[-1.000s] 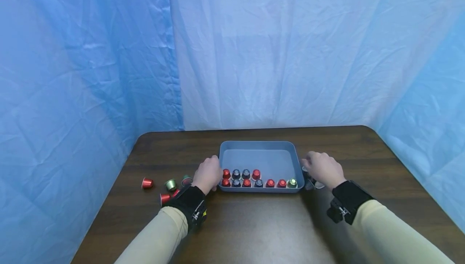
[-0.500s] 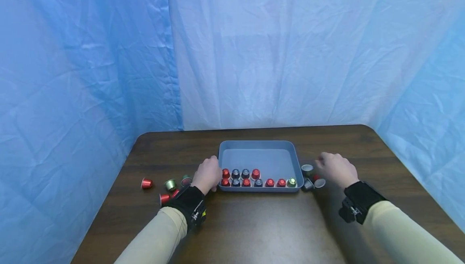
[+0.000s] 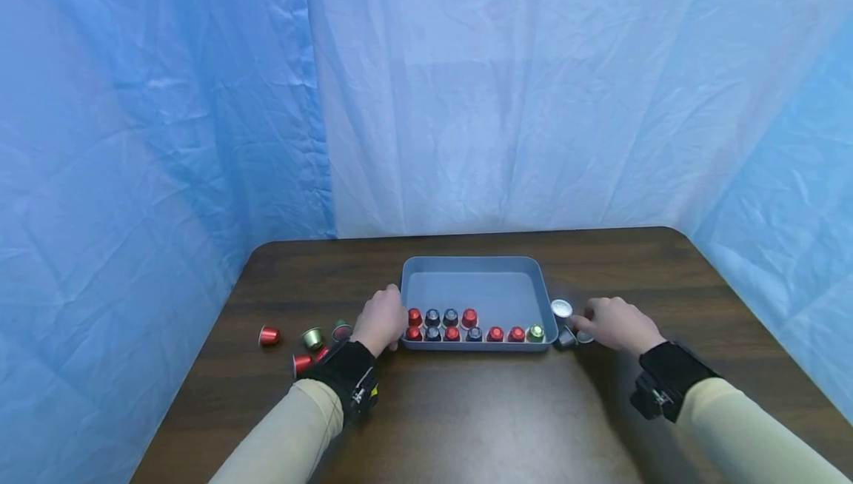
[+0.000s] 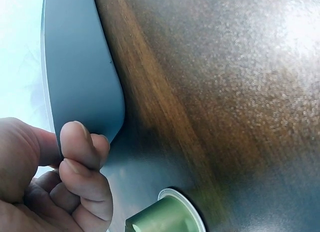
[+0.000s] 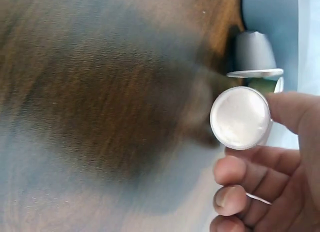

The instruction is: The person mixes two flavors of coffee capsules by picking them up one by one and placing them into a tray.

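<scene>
My left hand (image 3: 381,319) pinches the left rim of a grey-blue tray (image 4: 82,57) between thumb and fingers. In the tray, coffee capsules stand in two rows along the near side: red ones (image 3: 469,318), dark blue ones and a green one (image 3: 536,334). To the right of the tray, my right hand (image 3: 620,323) has thumb and fingers around a coffee capsule (image 5: 240,117), its pale lid facing the wrist camera. That capsule's body colour is mostly hidden. Beside it lie a grey capsule (image 5: 255,55) and a green one (image 5: 262,85). A thin white edge shows between the lower fingers.
Left of the tray, loose capsules lie on the dark wooden table (image 3: 466,417): a red one (image 3: 269,335) farthest left, a green one (image 3: 312,338), and more red ones (image 3: 302,364) near the left wrist. Blue cloth (image 3: 506,99) hangs behind and beside the table.
My right hand has moved right, away from the tray edge, then lowered toward the near capsule on that side. The left hand and the tray have stayed where they were.
</scene>
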`<state>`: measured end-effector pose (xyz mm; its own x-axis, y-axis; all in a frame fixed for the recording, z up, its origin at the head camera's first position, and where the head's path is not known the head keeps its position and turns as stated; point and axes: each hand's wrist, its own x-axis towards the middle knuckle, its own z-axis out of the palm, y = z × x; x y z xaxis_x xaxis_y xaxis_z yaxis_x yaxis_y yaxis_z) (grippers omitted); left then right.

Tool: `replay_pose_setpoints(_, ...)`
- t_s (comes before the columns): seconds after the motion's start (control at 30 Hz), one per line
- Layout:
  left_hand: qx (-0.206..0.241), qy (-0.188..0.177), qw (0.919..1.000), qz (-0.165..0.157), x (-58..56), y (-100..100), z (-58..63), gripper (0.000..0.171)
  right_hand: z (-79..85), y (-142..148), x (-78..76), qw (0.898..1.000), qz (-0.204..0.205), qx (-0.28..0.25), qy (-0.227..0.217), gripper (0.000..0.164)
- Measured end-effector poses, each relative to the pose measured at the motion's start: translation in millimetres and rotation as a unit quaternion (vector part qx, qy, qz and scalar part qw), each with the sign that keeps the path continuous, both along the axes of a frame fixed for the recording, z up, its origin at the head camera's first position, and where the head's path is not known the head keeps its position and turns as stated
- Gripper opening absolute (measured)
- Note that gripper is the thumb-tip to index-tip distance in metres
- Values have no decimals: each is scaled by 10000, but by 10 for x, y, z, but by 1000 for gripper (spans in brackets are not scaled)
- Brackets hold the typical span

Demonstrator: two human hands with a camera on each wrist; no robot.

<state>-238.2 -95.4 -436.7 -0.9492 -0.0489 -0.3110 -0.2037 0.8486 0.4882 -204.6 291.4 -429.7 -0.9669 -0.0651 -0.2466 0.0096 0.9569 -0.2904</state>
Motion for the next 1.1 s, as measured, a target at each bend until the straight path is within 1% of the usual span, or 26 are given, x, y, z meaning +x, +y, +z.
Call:
replay_pose_setpoints(0.27, 23, 46, 10000, -8, 11, 0, -6, 45, -55, 5, 39, 9998, 187, -9, -23, 28)
replay_pose_setpoints(0.53, 25, 8, 10000, 18, 6, 3, -11, 47, -60, -11, 69, 9991, 401, -120, 56, 25)
replay_pose_setpoints(0.73, -25, 0, 10000, 12, -1, 8, -14, 46, -72, -3, 68, 9977, 581, 93, 335, 25)
replay_pose_setpoints(0.9, -39, -4, 10000, 9, -4, 10, -12, 44, -81, 9, 56, 9970, 624, 182, 410, 20)
replay_pose_setpoints(1.1, -19, -9, 10000, -1, -4, 8, -3, 44, -68, 17, 45, 9972, 648, 79, 362, 18)
